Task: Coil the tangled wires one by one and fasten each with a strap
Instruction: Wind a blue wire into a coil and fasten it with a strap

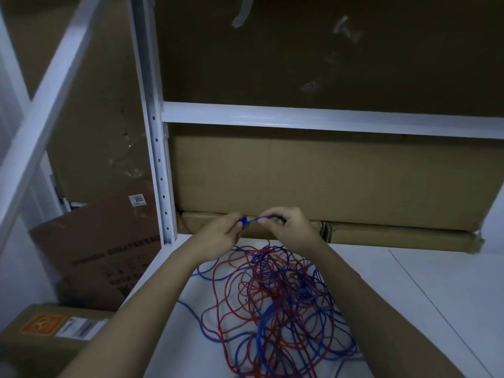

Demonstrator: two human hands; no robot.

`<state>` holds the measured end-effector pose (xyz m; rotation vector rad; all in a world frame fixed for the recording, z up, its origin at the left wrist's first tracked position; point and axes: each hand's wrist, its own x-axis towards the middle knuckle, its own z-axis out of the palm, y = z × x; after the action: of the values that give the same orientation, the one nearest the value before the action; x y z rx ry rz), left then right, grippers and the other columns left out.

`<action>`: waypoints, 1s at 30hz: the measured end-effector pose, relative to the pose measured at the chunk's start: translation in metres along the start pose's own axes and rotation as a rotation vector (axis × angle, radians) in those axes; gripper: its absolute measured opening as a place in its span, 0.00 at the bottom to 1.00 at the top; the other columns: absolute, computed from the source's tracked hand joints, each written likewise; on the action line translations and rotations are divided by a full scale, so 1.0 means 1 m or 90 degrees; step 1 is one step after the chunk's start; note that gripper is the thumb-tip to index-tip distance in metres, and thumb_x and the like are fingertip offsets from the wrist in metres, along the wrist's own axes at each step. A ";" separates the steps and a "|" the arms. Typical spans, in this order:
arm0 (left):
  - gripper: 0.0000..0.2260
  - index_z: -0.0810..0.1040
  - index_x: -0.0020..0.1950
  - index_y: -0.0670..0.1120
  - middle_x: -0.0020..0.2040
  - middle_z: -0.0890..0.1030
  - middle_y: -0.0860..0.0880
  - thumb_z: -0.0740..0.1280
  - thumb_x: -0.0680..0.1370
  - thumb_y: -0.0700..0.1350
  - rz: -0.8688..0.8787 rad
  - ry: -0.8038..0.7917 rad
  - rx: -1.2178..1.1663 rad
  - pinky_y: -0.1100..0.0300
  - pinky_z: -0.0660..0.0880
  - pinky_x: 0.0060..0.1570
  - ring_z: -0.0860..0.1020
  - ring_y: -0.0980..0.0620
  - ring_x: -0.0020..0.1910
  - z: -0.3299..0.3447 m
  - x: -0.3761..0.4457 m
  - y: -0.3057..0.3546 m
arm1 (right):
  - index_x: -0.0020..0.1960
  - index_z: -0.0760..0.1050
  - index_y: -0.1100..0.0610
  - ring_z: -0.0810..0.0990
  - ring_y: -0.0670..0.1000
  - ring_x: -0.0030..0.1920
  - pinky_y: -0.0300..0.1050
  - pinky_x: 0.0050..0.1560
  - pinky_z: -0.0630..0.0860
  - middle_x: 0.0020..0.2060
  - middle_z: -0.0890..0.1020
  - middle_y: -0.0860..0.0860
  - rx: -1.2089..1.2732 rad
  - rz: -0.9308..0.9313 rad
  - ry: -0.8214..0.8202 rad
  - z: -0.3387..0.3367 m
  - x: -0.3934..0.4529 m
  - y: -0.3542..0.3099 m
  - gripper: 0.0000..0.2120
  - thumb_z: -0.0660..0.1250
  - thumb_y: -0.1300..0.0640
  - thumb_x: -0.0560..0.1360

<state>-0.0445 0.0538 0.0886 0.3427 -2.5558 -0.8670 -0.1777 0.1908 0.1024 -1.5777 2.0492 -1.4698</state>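
Just above the middle of the frame, the left hand [222, 232] pinches the end of a blue wire [252, 220] between thumb and fingertips, at what looks like a small blue plug or fitting. The right hand [289, 227] sits just beside it, fingers curled round the same short blue stretch, so the two hands hold one taut length between them. Both forearms reach up from the bottom edge of the picture.

Below the hands, in the lower centre, the tangle of red and blue wires [275, 301] lies spread on the white shelf board [425, 290], loops crossing in every direction. A denser bunch of blue strands shows in the lower middle, but it looks loose, not fastened.

By that showing the task is barely begun: no finished coil and no strap can be seen anywhere, and the person seems only to have found one end to start from. Every wire is left to separate, wind and tie.

Beyond the hands, flat cardboard boxes [327, 181] are stacked at the back of the shelf, framed by the white metal rack upright [159, 170] left of centre. More cartons lean and sit at lower left.

The light is dim. How the held wire runs down into the heap cannot be traced, the count of separate wires is unclear, and the pile is cut off at the bottom edge.
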 end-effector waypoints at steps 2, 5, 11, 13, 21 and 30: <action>0.13 0.71 0.40 0.47 0.33 0.72 0.52 0.54 0.84 0.43 -0.013 -0.017 -0.058 0.58 0.65 0.39 0.68 0.56 0.33 0.002 -0.004 0.005 | 0.44 0.81 0.57 0.73 0.38 0.32 0.30 0.35 0.67 0.32 0.77 0.45 0.000 -0.015 0.027 -0.006 0.004 0.000 0.02 0.70 0.59 0.74; 0.16 0.74 0.43 0.39 0.29 0.69 0.55 0.55 0.83 0.47 -0.009 -0.040 -0.207 0.60 0.62 0.37 0.65 0.57 0.31 -0.001 -0.009 0.013 | 0.39 0.79 0.53 0.72 0.44 0.32 0.37 0.36 0.70 0.33 0.78 0.52 0.038 -0.019 0.060 -0.004 0.010 0.002 0.05 0.72 0.59 0.72; 0.15 0.71 0.38 0.43 0.26 0.67 0.56 0.56 0.83 0.42 0.005 0.102 -0.361 0.70 0.63 0.31 0.64 0.61 0.26 -0.007 -0.006 0.034 | 0.41 0.78 0.60 0.72 0.45 0.33 0.39 0.38 0.69 0.32 0.74 0.53 0.046 0.070 -0.042 0.017 0.011 0.030 0.09 0.68 0.55 0.76; 0.15 0.71 0.37 0.43 0.23 0.66 0.56 0.56 0.83 0.42 -0.022 0.168 -0.385 0.71 0.63 0.29 0.64 0.62 0.24 -0.006 -0.002 0.033 | 0.41 0.78 0.63 0.70 0.43 0.31 0.33 0.34 0.67 0.31 0.74 0.54 -0.031 0.076 -0.103 0.025 0.002 0.037 0.12 0.68 0.54 0.77; 0.18 0.66 0.33 0.46 0.31 0.69 0.49 0.57 0.83 0.46 -0.141 0.255 -0.155 0.62 0.63 0.34 0.69 0.50 0.34 0.015 0.006 -0.001 | 0.41 0.74 0.60 0.78 0.50 0.36 0.42 0.41 0.80 0.35 0.78 0.55 0.223 0.196 0.045 0.022 0.002 0.038 0.12 0.61 0.56 0.81; 0.16 0.75 0.37 0.45 0.25 0.67 0.52 0.67 0.76 0.57 -0.133 0.085 -0.174 0.62 0.60 0.28 0.64 0.58 0.24 0.036 0.015 0.003 | 0.39 0.71 0.59 0.79 0.50 0.35 0.37 0.39 0.79 0.33 0.78 0.55 0.219 0.186 0.032 0.000 0.024 0.011 0.14 0.58 0.54 0.82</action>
<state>-0.0746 0.0693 0.0689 0.5679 -2.2710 -1.2100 -0.1954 0.1708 0.1038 -1.0729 1.8305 -1.6479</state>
